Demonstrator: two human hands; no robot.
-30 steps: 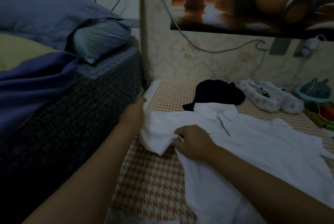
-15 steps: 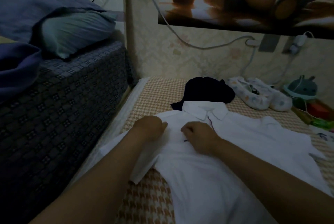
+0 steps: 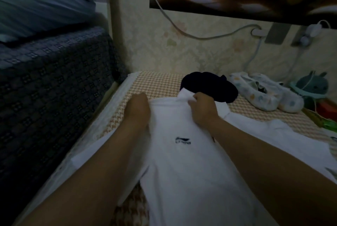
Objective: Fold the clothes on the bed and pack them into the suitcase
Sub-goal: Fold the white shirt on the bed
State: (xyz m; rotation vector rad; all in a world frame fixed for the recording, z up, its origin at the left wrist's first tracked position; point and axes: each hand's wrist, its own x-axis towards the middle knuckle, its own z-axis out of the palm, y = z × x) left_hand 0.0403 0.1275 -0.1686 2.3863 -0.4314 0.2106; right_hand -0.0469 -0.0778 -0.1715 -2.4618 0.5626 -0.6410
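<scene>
Now, head view: we look down on a white shirt [image 3: 182,162] spread on the bed [image 3: 156,83].
Shirt axis: runs near to far, collar [image 3: 183,95] at the far end, hem toward us.
Right grip [image 3: 202,111]: fingers curled, pinching the collar fabric.
Left grip [image 3: 137,107]: at the far-left shoulder edge, blurred; we cannot tell if it holds cloth.
Key relation: the shirt's body lies nearward of both grips; its loose side spreads right, so we judge the right grip nearer to it.
Packing: the suitcase is not in view.
</scene>
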